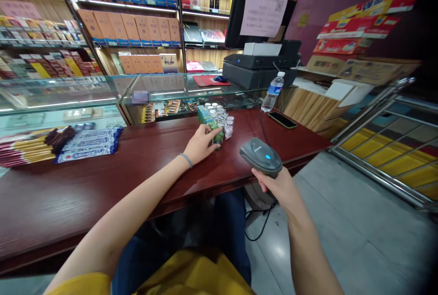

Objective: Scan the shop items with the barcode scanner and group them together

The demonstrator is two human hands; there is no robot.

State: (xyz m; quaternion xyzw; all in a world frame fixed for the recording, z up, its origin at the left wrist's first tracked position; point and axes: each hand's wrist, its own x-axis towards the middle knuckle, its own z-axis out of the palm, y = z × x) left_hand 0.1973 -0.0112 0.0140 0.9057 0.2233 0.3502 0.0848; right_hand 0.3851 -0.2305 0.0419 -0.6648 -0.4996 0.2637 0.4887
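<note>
Ok so here's where it stands. Right hand (273, 182) has the scanner (260, 154) wrapped firmly by the handle, held up off the counter (160, 149) near its front edge, blue light showing on top. Left hand (201, 143) is reaching across to the green packs (207, 119), thumb and fingers around the near end of the row. Touching, I'd say, but can't tell if it's really squeezing or just resting there.

The green packs sit mid-counter, near the glass case (160, 86), with the clear bottles (228, 127) bunched right up beside them on the right. I can't get a clean count.

Progress-wise, I'd call it mid-handling: scanner's in hand, stuff is grouped, and nothing's lifted off the counter by the left hand. Whether any of it has been scanned? No clue, nothing visible says so. The whole bunch is sitting together, none split off that I can see.

Off left there's 1 spread of blue packets (91, 144) next to some yellow packets (27, 147), no hand near them. Water bottle (273, 92) and phone (282, 120) are on the right side, near each other.
</note>
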